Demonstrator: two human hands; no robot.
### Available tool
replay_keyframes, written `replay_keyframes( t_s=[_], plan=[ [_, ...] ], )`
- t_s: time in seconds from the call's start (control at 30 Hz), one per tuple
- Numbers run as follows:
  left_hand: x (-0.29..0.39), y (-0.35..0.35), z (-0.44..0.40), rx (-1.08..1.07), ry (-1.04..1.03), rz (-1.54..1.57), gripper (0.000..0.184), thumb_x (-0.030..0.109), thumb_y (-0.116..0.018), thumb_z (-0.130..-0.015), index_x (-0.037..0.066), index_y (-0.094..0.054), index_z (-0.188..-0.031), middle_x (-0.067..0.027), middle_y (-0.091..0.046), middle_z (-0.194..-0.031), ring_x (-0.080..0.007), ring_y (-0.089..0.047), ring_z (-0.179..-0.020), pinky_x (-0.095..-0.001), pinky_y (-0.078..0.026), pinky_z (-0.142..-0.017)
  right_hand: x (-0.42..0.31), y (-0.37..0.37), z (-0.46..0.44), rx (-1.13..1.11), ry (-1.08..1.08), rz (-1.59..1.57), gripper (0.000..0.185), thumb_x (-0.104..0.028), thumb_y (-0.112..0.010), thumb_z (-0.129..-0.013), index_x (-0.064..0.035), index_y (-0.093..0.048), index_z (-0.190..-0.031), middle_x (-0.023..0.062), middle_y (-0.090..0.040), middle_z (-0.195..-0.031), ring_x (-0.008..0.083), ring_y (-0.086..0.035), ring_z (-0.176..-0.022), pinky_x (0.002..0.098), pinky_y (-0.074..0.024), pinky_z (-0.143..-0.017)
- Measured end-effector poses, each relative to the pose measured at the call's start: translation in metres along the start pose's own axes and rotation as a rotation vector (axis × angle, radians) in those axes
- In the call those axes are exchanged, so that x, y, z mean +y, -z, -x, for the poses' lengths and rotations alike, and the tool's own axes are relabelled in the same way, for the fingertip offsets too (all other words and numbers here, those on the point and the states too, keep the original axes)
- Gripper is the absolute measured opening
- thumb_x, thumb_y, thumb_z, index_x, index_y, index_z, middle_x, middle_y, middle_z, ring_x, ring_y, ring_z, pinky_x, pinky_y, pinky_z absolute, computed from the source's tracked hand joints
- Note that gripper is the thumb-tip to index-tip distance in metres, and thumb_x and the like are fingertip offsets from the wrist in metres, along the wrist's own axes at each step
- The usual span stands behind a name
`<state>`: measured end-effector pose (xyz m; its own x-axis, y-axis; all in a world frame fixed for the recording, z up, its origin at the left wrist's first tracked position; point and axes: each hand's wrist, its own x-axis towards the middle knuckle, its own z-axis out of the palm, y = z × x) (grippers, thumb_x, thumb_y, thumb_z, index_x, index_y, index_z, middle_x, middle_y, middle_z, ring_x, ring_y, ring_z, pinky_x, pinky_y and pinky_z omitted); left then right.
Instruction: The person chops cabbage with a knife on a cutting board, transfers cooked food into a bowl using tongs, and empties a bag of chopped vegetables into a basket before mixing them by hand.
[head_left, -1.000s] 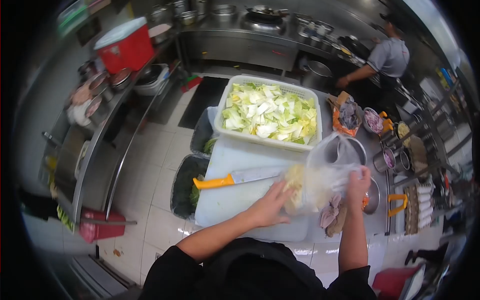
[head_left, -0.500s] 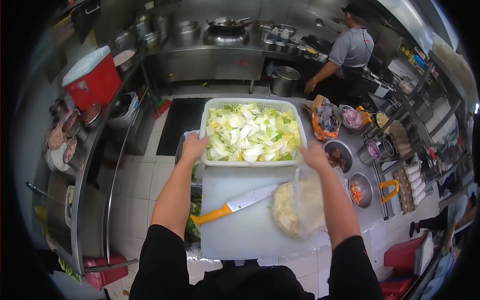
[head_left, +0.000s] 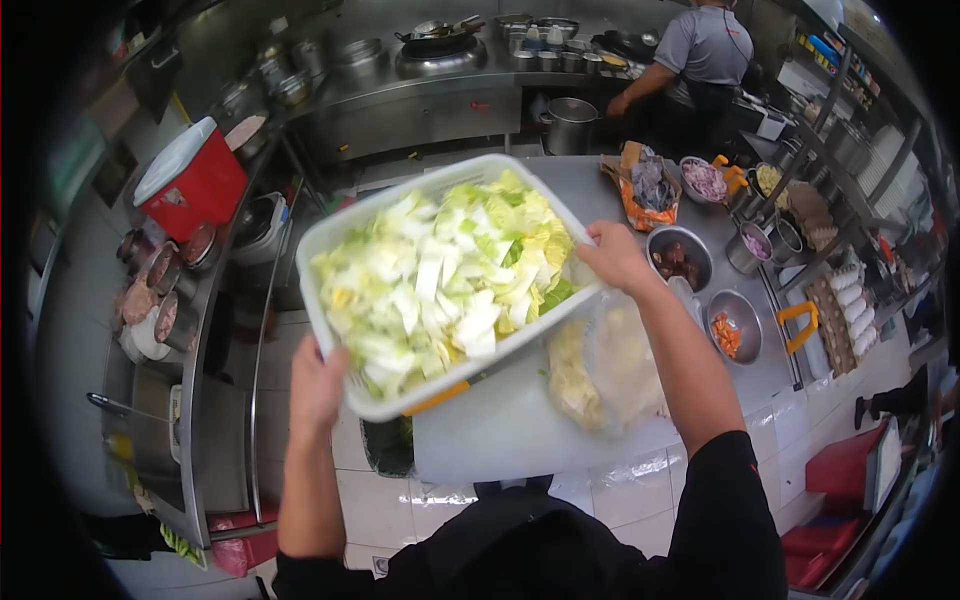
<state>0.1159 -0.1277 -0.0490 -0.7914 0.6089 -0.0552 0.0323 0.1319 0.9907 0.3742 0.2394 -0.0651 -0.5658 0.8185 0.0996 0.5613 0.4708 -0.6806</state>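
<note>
Between my hands is a white plastic basket (head_left: 318, 262), tilted and raised over the near end of the counter. It is heaped with chopped pale-green cabbage (head_left: 440, 270). My left hand (head_left: 318, 385), slightly blurred, grips its near left side. At its right end my right hand (head_left: 612, 256) is closed on the rim. Below lies a white cutting board (head_left: 480, 435), partly covered by the basket. Only the orange handle of a knife (head_left: 437, 398) shows past the basket's edge. A clear bag of pale yellowish pieces (head_left: 590, 375) rests on the board under my right forearm.
On the counter's right stand a bowl of dark chunks (head_left: 680, 260), a bowl of orange pieces (head_left: 733, 327) and egg trays (head_left: 835, 320). A steel shelf (head_left: 200, 400) with a red cooler (head_left: 195, 185) runs along the left. A person in grey (head_left: 705, 60) stands at the back.
The basket has risen off the counter, swung left and toward me, and turned so its left end is lower. My left hand moved left and nearer; the knife became mostly covered.
</note>
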Motion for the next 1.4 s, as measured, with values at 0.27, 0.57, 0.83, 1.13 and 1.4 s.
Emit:
replay_keyframes(
  t_s=[0.27,0.57,0.83,1.13,1.4],
  plan=[
    [-0.063,-0.055,0.177,-0.064,0.335,0.307,0.028,0.013,-0.065,-0.095,-0.005,-0.056,-0.114,-0.0150,-0.069,-0.105,-0.0168,-0.064,-0.097,-0.0294,-0.052,-0.085,0.021,-0.055,-0.022,-0.217,0.172,0.209,0.035,-0.024,-0.066,-0.082,-0.0018,-0.070,-0.108,0.0210,-0.070,-0.108,0.0386,-0.065,-0.104,0.0432,-0.0506,-0.092],
    [0.022,-0.045,0.191,-0.838,0.323,-0.517,0.026,0.022,-0.067,-0.096,0.001,-0.070,-0.111,-0.0086,-0.074,-0.103,-0.0163,-0.070,-0.093,-0.0299,-0.055,-0.083,0.014,0.083,0.089,-0.385,0.011,0.575,0.109,-0.061,-0.084,-0.061,-0.0144,-0.041,-0.150,0.0238,-0.013,-0.163,0.0499,-0.014,-0.148,0.0498,-0.0234,-0.119],
    [0.046,-0.100,0.131,-0.892,-0.012,-0.403,0.031,0.029,-0.069,-0.095,0.002,-0.068,-0.112,-0.0087,-0.074,-0.098,-0.0180,-0.071,-0.092,-0.0322,-0.055,-0.084,0.107,0.064,0.142,-0.018,-0.034,-0.066,0.022,-0.005,-0.063,-0.082,-0.0047,-0.059,-0.104,0.0157,-0.063,-0.098,0.0253,-0.060,-0.094,0.0378,-0.0481,-0.083],
    [0.013,-0.132,0.107,-1.128,0.149,-0.128,0.054,0.034,-0.056,-0.103,0.000,-0.044,-0.143,-0.0202,-0.057,-0.135,-0.0246,-0.062,-0.116,-0.0360,-0.052,-0.097,-0.065,0.147,0.135,-0.016,-0.006,-0.312,0.021,-0.023,-0.053,-0.102,-0.0060,-0.060,-0.093,-0.0051,-0.056,-0.076,0.0026,-0.045,-0.067,0.0233,-0.0381,-0.058],
    [0.041,-0.151,0.026,-1.058,0.629,0.520,0.109,0.093,-0.017,-0.079,0.020,-0.008,-0.160,-0.0253,-0.033,-0.155,-0.0471,-0.048,-0.131,-0.0676,-0.048,-0.090,-0.190,0.151,0.092,-0.026,0.466,-0.577,0.014,-0.015,-0.054,-0.098,-0.0043,-0.062,-0.104,-0.0028,-0.061,-0.083,0.0034,-0.054,-0.070,0.0212,-0.0440,-0.061]
  ],
)
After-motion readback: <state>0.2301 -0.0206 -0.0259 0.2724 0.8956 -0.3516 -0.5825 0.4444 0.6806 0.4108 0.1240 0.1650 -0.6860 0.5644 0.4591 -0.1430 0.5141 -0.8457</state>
